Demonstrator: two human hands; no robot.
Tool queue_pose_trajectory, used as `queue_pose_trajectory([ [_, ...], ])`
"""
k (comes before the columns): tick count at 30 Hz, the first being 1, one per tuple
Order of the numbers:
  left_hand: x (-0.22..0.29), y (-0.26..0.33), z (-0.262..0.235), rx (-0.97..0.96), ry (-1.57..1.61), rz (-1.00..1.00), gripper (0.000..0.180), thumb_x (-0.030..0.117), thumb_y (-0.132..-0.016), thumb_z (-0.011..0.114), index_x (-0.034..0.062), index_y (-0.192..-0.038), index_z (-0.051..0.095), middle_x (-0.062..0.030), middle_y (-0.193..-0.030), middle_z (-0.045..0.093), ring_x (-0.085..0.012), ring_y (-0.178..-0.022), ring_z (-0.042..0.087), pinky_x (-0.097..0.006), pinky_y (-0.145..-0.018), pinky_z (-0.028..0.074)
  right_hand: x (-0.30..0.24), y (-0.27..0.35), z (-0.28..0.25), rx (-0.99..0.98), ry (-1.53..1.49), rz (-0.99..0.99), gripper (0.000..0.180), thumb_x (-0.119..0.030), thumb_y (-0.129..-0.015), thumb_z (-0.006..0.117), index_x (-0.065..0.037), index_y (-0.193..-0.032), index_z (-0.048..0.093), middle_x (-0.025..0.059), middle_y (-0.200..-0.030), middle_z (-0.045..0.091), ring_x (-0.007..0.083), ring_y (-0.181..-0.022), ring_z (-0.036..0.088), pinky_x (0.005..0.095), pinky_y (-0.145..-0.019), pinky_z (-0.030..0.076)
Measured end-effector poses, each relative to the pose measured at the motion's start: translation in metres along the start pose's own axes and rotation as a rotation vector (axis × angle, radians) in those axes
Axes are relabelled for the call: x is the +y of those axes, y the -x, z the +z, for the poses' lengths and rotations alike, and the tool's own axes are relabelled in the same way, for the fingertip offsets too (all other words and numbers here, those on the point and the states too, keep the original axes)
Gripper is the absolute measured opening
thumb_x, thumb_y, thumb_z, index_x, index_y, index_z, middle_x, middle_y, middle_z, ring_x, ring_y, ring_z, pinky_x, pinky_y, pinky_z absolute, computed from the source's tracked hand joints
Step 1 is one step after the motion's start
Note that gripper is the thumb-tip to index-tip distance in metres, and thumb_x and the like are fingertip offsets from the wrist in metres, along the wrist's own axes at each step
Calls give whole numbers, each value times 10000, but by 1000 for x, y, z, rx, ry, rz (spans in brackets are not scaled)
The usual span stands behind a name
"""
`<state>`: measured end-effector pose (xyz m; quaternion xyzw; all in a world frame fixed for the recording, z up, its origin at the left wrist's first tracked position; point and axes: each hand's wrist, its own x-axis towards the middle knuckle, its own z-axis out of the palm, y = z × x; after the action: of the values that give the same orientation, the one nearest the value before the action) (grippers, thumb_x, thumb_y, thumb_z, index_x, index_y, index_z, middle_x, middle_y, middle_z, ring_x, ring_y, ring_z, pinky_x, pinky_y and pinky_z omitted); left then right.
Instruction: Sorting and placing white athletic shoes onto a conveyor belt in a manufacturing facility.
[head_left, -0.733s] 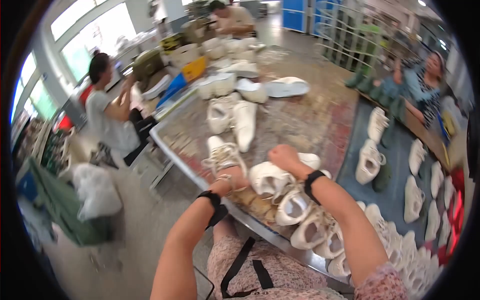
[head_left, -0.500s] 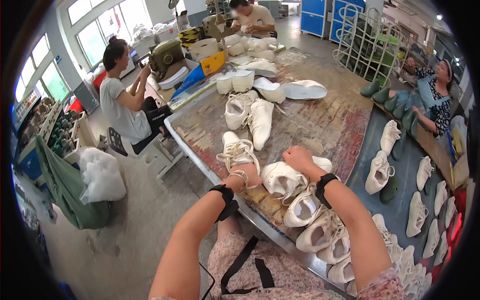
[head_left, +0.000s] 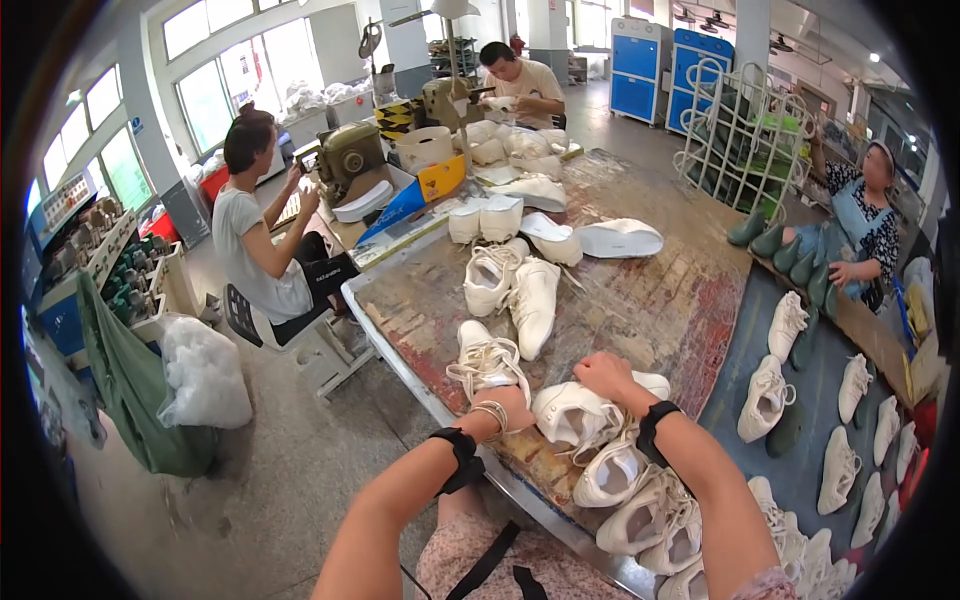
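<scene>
My left hand (head_left: 510, 407) is closed at the near end of a cream lace-up sneaker (head_left: 487, 362), its loose laces looping beside the fingers. A short way to the right, my right hand (head_left: 604, 376) is held in a fist over the table; whatever its fingers grip is hidden. Just below that hand lies another cream sneaker (head_left: 575, 415), opening toward me. Beyond my hands rest a laced sneaker (head_left: 492, 280) and a second one (head_left: 534, 308) side by side. More sneakers (head_left: 612, 472) line the table's near right edge, partly behind my right forearm.
Shoe pieces (head_left: 485, 218) and a white-soled shoe (head_left: 620, 239) lie farther back on the worn table (head_left: 650, 300). At right, a blue-grey surface (head_left: 735, 420) carries sneakers and green shoe lasts (head_left: 785, 430). Three people work around: a seated one (head_left: 262, 230) left, one behind, one right.
The view has tilted up slightly, so the scene sits lower in the picture. Both hands stay in nearly the same places beside the sneakers, still closed.
</scene>
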<state>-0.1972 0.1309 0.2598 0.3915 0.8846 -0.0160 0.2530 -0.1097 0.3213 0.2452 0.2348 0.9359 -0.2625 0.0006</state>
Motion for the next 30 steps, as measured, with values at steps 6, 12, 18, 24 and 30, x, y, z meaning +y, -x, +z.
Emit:
queue_pose_trajectory([
  [6, -8, -6, 1, 16, 11, 31, 446, 373, -724, 550, 35, -993, 659, -152, -997, 657, -301, -919, 632, -386, -772, 497, -7, -10, -3, -38, 35, 2, 336, -307, -754, 466, -77, -843, 694, 189, -873, 650, 386, -843, 593, 450, -761, 456],
  [12, -13, -6, -7, -12, 103, 58, 387, 327, -737, 535, 25, -939, 669, -163, -952, 659, -325, -871, 635, -409, -749, 500, -8, -57, -64, -397, 29, -156, 409, -409, -820, 527, -32, -809, 684, 139, -804, 672, 238, -752, 622, 376, -726, 479],
  [18, -22, -7, -7, -29, 282, 314, 344, 344, -762, 494, 40, -786, 653, -160, -766, 660, -334, -693, 647, -445, -632, 512, 23, -295, -173, 118, 303, -175, 263, -229, -734, 578, -25, -867, 675, 172, -747, 651, 285, -671, 618, 395, -637, 484],
  [24, -32, -15, -19, -375, 413, 127, 432, 337, -763, 586, -56, -943, 604, -275, -917, 607, -316, -933, 608, -397, -790, 480, -19, -480, -102, 337, 533, -150, 534, -282, -692, 659, -21, -1143, 546, 214, -1229, 497, 357, -1162, 462, 435, -950, 399],
  [30, -49, -65, 6, -423, 393, 113, 390, 325, -769, 588, -32, -924, 605, -253, -877, 614, -278, -891, 621, -376, -750, 492, 0, -531, -71, 437, 453, -168, 787, -355, -626, 712, -33, -1279, 413, 188, -1309, 432, 365, -1207, 392, 421, -995, 342],
])
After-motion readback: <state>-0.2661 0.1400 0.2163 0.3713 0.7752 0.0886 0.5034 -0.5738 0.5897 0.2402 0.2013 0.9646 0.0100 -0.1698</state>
